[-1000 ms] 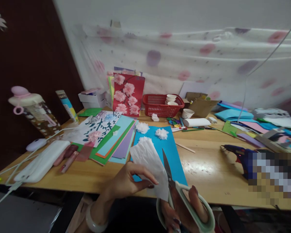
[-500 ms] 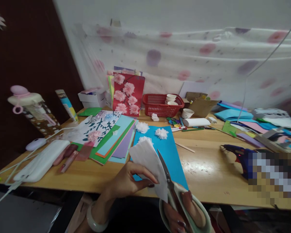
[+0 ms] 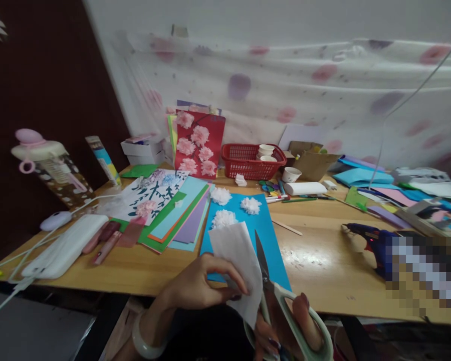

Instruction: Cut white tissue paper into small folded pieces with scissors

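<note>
Between the thumb and fingers of my left hand (image 3: 206,283) is a folded piece of white tissue paper (image 3: 240,255), pinched and held up over the table's front edge. My right hand (image 3: 285,326) has its fingers through the pale green handles of a pair of scissors (image 3: 265,271). Their blades point up and away, just right of the paper's edge; whether they touch it I cannot tell. Behind the paper lies a blue sheet (image 3: 268,240) with a few fluffy white paper flowers (image 3: 250,205) on its far half.
Coloured sheets (image 3: 191,225) lie left of the blue sheet. A red card with pink flowers (image 3: 199,145) stands beside a red basket (image 3: 235,163). On the right is a glue gun (image 3: 368,240). A white power bank (image 3: 65,245), cables and a bottle (image 3: 52,165) are at the left.
The paper has moved slightly down and right, showing more of the white flower behind it. The scissors' handles have spread wider, and their blades have tilted more upright.
</note>
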`<act>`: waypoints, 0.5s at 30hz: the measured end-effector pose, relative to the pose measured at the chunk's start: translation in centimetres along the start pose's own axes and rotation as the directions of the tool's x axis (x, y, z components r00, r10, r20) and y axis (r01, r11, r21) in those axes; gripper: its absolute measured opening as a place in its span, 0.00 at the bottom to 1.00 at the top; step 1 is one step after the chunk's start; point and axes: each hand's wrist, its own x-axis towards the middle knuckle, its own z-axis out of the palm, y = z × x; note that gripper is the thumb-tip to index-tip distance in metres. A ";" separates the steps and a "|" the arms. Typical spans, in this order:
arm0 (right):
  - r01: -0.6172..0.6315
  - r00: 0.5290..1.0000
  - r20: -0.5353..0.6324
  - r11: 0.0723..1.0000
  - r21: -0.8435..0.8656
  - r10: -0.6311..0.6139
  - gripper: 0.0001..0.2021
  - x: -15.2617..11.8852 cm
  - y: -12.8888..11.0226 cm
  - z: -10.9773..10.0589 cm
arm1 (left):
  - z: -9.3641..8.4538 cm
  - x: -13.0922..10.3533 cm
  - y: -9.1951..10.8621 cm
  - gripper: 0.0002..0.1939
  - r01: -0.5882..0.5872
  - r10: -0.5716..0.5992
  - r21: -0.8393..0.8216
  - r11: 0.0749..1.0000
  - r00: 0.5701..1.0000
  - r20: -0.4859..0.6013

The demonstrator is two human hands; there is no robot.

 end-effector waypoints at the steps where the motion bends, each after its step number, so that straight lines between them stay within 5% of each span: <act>1: -0.003 1.000 -0.006 1.000 0.006 0.003 0.33 -0.1 0.1 -0.2 | -0.1 0.1 -0.2 0.05 -0.006 0.006 -0.035 0.999 1.000 -0.018; 6: -0.016 0.998 -0.069 0.999 -0.043 0.013 0.34 -0.6 0.1 -0.3 | 0.2 0.9 -1.3 0.13 -0.106 -0.043 -0.369 0.923 0.926 -0.375; 11: 0.046 0.999 -0.009 0.998 -0.031 -0.046 0.31 -0.6 -0.1 0.2 | 0.9 1.4 -1.4 0.11 -0.126 -0.134 -0.461 0.879 0.861 -0.491; 15: 0.058 0.993 -0.094 0.995 -0.076 -0.065 0.29 -0.7 0.0 0.4 | 1.1 1.2 -1.5 0.07 -0.115 -0.175 -0.477 0.871 0.835 -0.521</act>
